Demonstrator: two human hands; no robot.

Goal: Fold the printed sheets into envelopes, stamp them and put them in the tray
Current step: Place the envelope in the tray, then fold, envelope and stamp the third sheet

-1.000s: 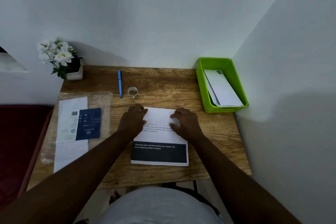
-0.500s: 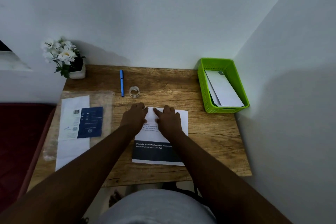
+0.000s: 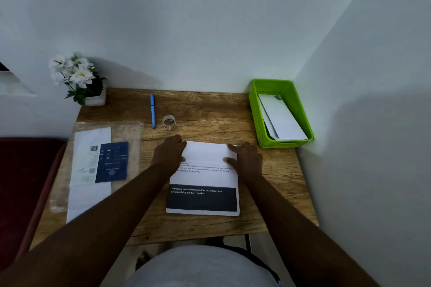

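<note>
Since right hand (image 3: 245, 158) slid back out to sheet's right edge | both hands flat, fingers straight, left hand (image 3: 169, 155) pressing top fold | printed sheet (image 3: 205, 177) mid-desk, left of green tray (image 3: 256, 121) | crease being set, stamping pending

A wooden table (image 3: 210, 109) fills the middle of the frame against white walls. At its upper left corner stands a white pot of white flowers (image 3: 79, 79). Right of it lies a blue pen (image 3: 152, 110), with a small clear tape roll (image 3: 168, 122) just beside. A dark red surface (image 3: 25, 182) borders the left edge.
</note>
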